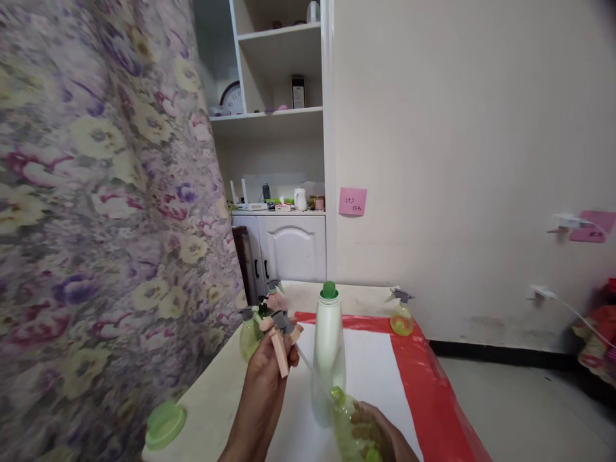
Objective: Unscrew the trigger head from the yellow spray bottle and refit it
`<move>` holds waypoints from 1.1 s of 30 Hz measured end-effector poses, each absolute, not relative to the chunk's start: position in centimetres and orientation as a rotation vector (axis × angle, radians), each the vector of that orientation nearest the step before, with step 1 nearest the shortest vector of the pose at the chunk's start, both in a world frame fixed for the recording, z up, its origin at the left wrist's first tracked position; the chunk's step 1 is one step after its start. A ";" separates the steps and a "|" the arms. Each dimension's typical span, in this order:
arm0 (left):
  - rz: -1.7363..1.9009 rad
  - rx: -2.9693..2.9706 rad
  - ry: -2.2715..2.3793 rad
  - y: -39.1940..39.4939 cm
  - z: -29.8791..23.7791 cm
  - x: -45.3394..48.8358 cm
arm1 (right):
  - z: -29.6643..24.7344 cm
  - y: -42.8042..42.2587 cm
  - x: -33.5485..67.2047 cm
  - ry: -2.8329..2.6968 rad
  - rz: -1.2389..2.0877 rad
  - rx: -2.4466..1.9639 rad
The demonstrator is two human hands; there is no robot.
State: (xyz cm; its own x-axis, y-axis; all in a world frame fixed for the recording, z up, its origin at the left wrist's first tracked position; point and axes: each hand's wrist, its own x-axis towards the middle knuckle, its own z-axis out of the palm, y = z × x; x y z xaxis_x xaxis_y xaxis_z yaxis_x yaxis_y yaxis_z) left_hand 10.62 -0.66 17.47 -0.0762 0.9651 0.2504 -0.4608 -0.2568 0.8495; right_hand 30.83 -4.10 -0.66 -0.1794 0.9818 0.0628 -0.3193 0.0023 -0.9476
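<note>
My left hand (pixel 269 369) grips a beige and grey trigger spray head (pixel 278 350), whose thin clear tube slants down toward the neck of a yellow-green see-through bottle (pixel 345 423). I cannot tell whether the tube's end is inside the neck. My right hand (pixel 380 431) is wrapped round that bottle near the bottom of the view, tilting it a little to the left. A tall pale green bottle (pixel 328 340) stands upright behind and between my hands, with something green in its mouth. At the table's left corner lies a light green cap (pixel 165 423).
A yellow spray bottle (pixel 401 321) stands at the table's back right. Behind my left hand are a green spray bottle (pixel 248 340) and a pink one (pixel 276 298). White paper (pixel 370 359) lies over red sheeting (pixel 418 378). A floral curtain (pixel 106 224) hangs at the left.
</note>
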 end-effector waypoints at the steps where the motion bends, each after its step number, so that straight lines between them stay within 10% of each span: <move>1: 1.595 1.013 0.726 -0.8 17.6 10.8 | -0.6 -4.1 30.9 -1.120 1.450 -0.860; 33: 1.380 0.961 0.941 -1.7 8.0 14.5 | -1.2 -3.6 31.5 -1.223 1.251 -0.965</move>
